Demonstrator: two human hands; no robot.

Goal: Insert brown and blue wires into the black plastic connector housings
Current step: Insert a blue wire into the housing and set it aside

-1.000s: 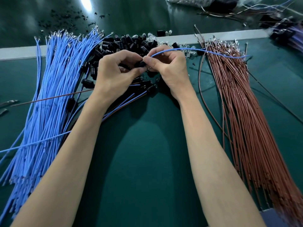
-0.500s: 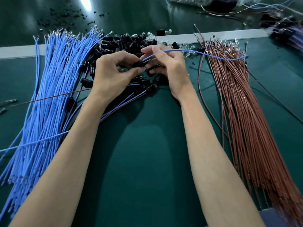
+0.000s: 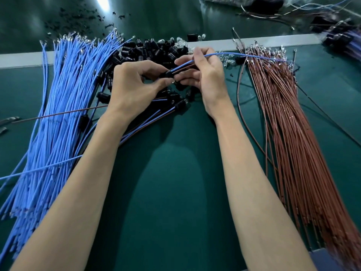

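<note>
My left hand (image 3: 134, 87) pinches a small black connector housing (image 3: 167, 73) between thumb and fingers. A blue wire (image 3: 230, 54) runs out of that housing to the right, over the brown bundle, and a brown wire lies beside it at the housing. My right hand (image 3: 203, 73) pinches the blue wire close to the housing. Behind the hands lies a heap of loose black housings (image 3: 152, 47). A thick bundle of blue wires (image 3: 58, 114) fans out on the left and a bundle of brown wires (image 3: 289, 133) on the right.
Finished housings with blue and brown wires (image 3: 175, 102) lie under my hands on the green mat (image 3: 172, 192). A single brown wire (image 3: 58, 115) crosses the blue bundle. A pale strip (image 3: 214, 44) bounds the mat at the back; more wires and parts lie beyond at the top right.
My right hand has shifted its hold along the blue wire and lifted slightly; a brown wire now shows beside the blue one at the housing. My left hand stays on the housing.
</note>
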